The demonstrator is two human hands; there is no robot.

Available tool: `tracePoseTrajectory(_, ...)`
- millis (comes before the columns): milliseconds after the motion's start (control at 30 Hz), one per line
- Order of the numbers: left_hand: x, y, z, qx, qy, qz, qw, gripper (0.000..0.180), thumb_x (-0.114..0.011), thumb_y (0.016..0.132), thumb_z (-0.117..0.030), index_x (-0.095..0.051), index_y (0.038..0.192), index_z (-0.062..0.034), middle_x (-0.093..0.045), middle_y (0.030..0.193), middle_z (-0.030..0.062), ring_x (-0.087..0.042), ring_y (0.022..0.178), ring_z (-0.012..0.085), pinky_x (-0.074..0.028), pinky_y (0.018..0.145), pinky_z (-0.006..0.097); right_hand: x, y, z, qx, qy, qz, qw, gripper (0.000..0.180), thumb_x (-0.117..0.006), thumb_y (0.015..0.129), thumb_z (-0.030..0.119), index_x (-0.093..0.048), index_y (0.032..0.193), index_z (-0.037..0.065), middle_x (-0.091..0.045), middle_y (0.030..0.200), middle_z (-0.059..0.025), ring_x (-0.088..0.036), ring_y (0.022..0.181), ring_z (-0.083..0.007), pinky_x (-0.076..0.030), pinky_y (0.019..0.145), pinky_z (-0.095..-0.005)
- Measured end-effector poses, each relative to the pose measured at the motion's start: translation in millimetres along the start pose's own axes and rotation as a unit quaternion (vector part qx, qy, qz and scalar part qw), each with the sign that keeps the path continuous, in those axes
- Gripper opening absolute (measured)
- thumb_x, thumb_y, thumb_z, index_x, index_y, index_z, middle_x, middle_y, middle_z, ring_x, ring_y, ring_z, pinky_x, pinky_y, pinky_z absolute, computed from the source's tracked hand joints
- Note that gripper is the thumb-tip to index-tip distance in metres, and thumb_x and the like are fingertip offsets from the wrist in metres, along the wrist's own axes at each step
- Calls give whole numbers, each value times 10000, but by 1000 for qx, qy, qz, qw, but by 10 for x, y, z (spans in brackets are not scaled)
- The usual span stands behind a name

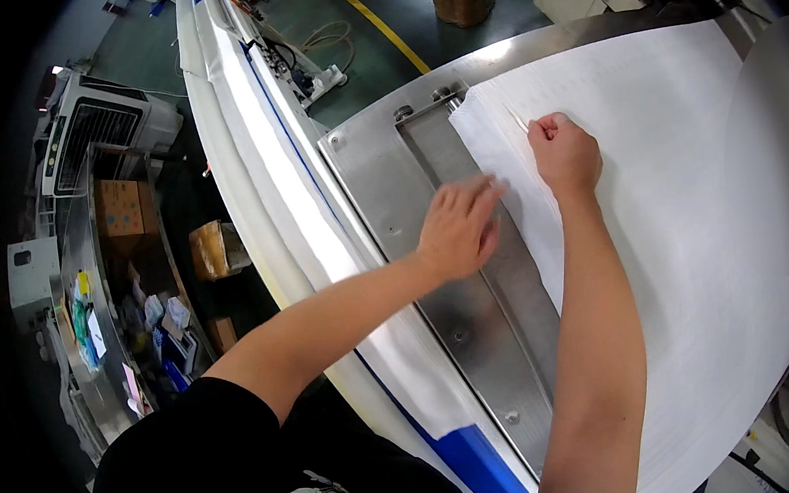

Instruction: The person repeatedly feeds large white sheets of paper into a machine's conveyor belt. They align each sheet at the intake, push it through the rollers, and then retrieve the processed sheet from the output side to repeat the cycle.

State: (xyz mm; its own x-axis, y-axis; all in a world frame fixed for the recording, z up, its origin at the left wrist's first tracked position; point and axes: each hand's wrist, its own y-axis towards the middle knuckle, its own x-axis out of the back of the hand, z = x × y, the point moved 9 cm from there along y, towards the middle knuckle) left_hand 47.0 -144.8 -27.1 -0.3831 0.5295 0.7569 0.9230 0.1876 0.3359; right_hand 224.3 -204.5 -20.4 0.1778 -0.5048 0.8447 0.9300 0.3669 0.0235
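A large stack of white paper sheets (684,223) lies on a metal table, its layered left edge running toward me. My right hand (566,153) is closed in a fist on top of the stack, near that edge. A thin crease or line shows on the paper beside its knuckles. Whatever the fist may grip is hidden. Left of the paper, my left hand (461,224) hovers over the metal surface (462,326), fingers stretched out and smeared by motion. Nothing shows in it.
A long white padded strip (263,153) with blue edging runs along the table's near-left side. Metal knobs (404,113) stand at the table's far corner. A blurred grey shape (782,147) covers the right. At left are a cooler (98,130) and a cart with cardboard boxes (120,206).
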Motion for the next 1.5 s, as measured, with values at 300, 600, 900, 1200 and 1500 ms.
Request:
tracePoseTrajectory(300,202,806,302,-148,163,-64,973,453,-590,738,-110,-506,1182,-132,-484,1269,97,-463,1173,268,-342,999,420,-13,11,-1,0,-20,4,1000,163,-599,805,314,-664,822,166,-672,769,-57,-640,731,-281,-500,655,-392)
tracePoseTrajectory(600,337,710,310,-192,203,-22,960,329,-632,713,-162,-540,1029,-152,-527,1215,49,-494,1139,236,-371,962,411,145,-104,79,22,38,4,999,204,-566,843,317,-660,833,136,-665,780,-97,-635,732,-295,-498,654,-397)
tracePoseTrajectory(900,148,834,382,-169,322,334,869,594,-656,743,-211,-451,1294,-126,-517,1279,96,-488,1186,226,-286,1065,425,798,-2296,-965,-95,-102,-46,989,363,-426,924,358,-627,871,60,-642,840,-153,-609,817,-345,-461,757,-460)
tracePoseTrajectory(1200,-426,973,57,-98,574,444,681,415,-680,722,-125,-605,1131,-123,-633,1086,72,-615,1006,237,-475,876,380,2497,-5168,-3764,-372,-308,-2,875,527,-297,954,449,-687,939,95,-665,967,-135,-585,1009,-303,-290,1021,-488)
tracePoseTrajectory(1500,-442,1352,1249,-160,526,272,790,329,-512,820,23,-633,1098,-105,-637,1037,150,-605,943,335,-500,815,418,3676,-6796,-5453,-511,-321,65,795,603,-185,961,466,-666,1030,109,-641,1041,-167,-573,1044,-306,-214,1075,-492)
